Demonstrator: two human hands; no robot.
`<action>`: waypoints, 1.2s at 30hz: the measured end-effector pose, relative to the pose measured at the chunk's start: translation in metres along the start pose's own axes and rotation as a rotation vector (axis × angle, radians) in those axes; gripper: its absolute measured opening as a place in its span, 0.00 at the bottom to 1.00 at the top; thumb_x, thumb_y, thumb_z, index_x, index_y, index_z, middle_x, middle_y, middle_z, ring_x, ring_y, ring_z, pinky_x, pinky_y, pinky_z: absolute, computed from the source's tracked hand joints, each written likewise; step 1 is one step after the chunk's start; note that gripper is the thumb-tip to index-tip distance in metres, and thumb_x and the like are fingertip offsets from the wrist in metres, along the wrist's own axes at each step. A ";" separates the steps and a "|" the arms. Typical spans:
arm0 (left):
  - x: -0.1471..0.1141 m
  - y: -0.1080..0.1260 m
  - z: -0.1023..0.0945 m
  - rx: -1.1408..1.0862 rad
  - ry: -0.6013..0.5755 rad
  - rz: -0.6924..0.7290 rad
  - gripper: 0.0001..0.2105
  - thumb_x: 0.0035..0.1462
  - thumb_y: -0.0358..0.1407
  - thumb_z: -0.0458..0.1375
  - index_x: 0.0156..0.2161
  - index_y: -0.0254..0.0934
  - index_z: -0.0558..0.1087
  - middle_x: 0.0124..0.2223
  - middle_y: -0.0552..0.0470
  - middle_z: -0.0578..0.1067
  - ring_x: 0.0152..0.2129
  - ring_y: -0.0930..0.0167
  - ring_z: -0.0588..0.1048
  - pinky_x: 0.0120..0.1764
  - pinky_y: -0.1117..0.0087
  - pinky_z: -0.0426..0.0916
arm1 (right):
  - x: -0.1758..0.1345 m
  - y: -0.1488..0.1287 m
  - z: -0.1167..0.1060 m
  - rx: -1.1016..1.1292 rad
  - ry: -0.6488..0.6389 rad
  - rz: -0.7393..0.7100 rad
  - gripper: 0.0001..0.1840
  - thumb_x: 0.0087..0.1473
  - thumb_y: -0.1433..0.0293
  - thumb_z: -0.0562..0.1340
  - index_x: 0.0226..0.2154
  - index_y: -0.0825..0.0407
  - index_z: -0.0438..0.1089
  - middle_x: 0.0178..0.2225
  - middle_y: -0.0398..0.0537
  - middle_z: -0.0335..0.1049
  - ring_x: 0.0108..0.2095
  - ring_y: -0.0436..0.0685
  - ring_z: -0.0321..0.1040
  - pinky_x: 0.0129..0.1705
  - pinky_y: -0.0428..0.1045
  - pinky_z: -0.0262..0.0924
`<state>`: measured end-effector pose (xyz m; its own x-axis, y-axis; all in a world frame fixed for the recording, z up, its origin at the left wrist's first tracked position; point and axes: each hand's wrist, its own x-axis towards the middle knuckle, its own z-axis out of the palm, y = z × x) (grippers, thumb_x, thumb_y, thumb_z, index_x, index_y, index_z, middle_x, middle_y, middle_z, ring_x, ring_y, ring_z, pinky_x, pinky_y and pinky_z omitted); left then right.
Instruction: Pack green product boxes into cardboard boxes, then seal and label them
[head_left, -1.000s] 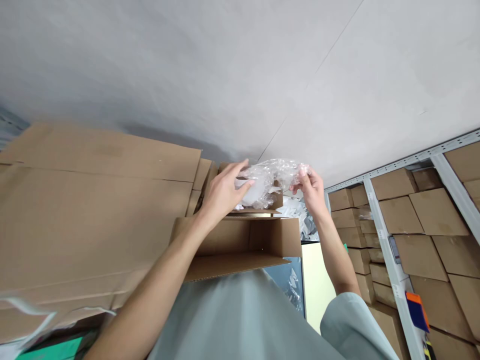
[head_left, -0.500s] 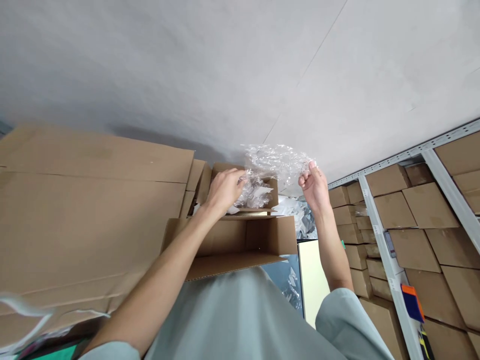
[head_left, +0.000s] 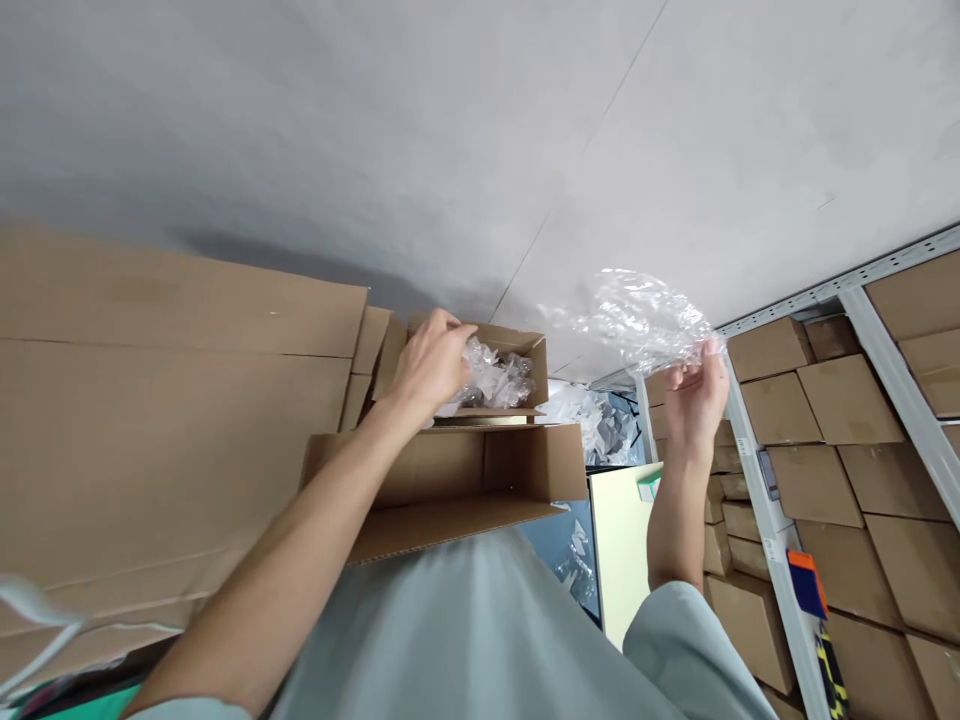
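Note:
My right hand [head_left: 696, 392], raised at the right, pinches one end of a sheet of crinkled clear plastic film [head_left: 643, 318], which trails leftward in front of the grey wall. My left hand [head_left: 436, 362] is over the left side of a small cardboard box [head_left: 538, 362]. Its fingers are closed, and whatever may be between them is hidden. Inside that box lie crumpled clear plastic and white scraps [head_left: 501, 378], close to the left fingertips. Nearer my body, a longer cardboard box [head_left: 564, 465] stands open, with no contents visible in it.
Large flat cardboard sheets [head_left: 165, 420] stand on the left. On the right, a metal rack [head_left: 757, 480] holds many cardboard boxes [head_left: 851, 400]. White and grey plastic packaging [head_left: 592, 415] is heaped beyond a pale yellow panel [head_left: 621, 550].
My right hand has moved right, drawing the plastic film away from the small box and my left hand. My left hand has shifted slightly left and up.

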<state>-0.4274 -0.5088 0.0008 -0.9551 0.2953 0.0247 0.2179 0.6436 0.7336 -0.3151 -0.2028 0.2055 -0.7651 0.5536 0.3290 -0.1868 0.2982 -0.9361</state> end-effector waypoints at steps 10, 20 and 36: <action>-0.061 0.055 -0.044 -0.746 -0.363 0.125 0.38 0.69 0.53 0.60 0.80 0.52 0.60 0.70 0.41 0.77 0.56 0.54 0.82 0.50 0.56 0.84 | -0.084 0.015 0.006 -0.022 -0.112 0.304 0.22 0.64 0.44 0.71 0.37 0.45 0.73 0.24 0.36 0.58 0.20 0.50 0.56 0.21 0.46 0.59; -0.121 0.083 -0.002 -1.007 -0.318 -0.094 0.24 0.64 0.54 0.68 0.60 0.44 0.82 0.72 0.41 0.75 0.64 0.51 0.78 0.56 0.54 0.83 | -0.177 0.062 0.022 -0.471 -0.648 0.043 0.13 0.71 0.57 0.66 0.52 0.44 0.79 0.43 0.51 0.79 0.44 0.62 0.77 0.47 0.56 0.75; -0.158 0.055 0.060 -1.033 -0.738 -0.306 0.24 0.63 0.54 0.66 0.55 0.40 0.77 0.49 0.42 0.87 0.44 0.59 0.86 0.50 0.57 0.82 | -0.205 0.134 0.009 -0.454 -0.372 0.494 0.13 0.67 0.59 0.65 0.49 0.46 0.67 0.41 0.47 0.80 0.40 0.60 0.80 0.43 0.53 0.76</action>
<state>-0.2525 -0.4775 -0.0037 -0.5316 0.7623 -0.3692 -0.5565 0.0143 0.8307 -0.1888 -0.2840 0.0114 -0.8659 0.4317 -0.2528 0.4406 0.4188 -0.7940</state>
